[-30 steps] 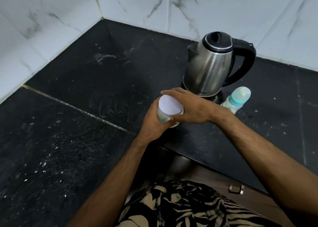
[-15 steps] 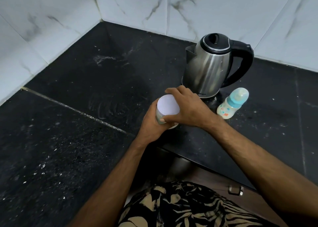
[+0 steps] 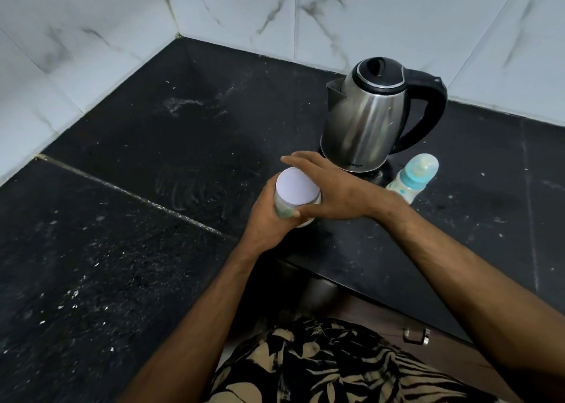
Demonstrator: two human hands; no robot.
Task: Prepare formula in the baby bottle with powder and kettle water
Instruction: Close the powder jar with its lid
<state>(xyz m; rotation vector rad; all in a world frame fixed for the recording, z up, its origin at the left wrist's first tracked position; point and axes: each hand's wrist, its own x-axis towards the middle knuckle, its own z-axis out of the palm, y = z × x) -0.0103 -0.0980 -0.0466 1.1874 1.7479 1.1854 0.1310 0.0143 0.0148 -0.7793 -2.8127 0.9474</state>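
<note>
Here, both hands around the powder jar (image 3: 294,195): left hand (image 3: 269,219) gripping, right hand (image 3: 328,193) seemingly on its lid.

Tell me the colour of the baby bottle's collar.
Light blue, under a clear cap; the baby bottle shows best in the head view.

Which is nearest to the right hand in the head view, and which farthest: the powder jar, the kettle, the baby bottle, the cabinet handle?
1. Powder jar: the right hand grips its lid, the left hand holds its body.
2. Kettle: just behind the right hand's fingers.
3. Baby bottle: beyond the wrist, right of the kettle; close to call with the kettle.
4. Cabinet handle: below the counter edge, clearly farthest.
</note>
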